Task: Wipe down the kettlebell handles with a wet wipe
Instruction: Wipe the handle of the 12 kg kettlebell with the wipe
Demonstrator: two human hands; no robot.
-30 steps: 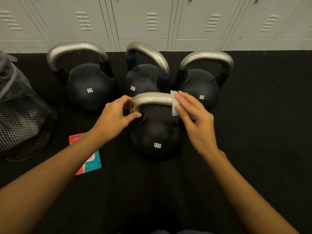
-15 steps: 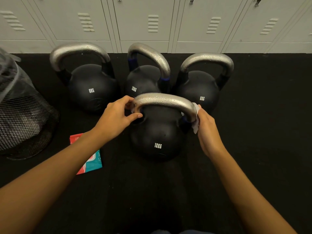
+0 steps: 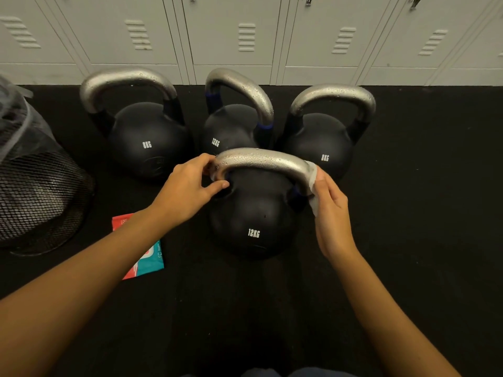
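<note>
1. The near kettlebell (image 3: 251,213), marked 12KG, is set on the black floor (image 3: 408,240) in front of three other kettlebells (image 3: 231,126).
2. The left end of its handle (image 3: 261,160) is grasped by the left hand (image 3: 187,191).
3. A wet wipe (image 3: 313,186) is pinched against the handle's right end by the right hand (image 3: 332,210).
4. A wipe packet (image 3: 147,254) is seen left of the near kettlebell, and a mesh bin (image 3: 35,191) farther left.

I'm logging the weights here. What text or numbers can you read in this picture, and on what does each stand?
"12KG": front kettlebell
"8KG": back left kettlebell
"12KG": back middle kettlebell
"8KG": back right kettlebell
Red and teal wipes packet: print too small and partly hidden to read.
</note>
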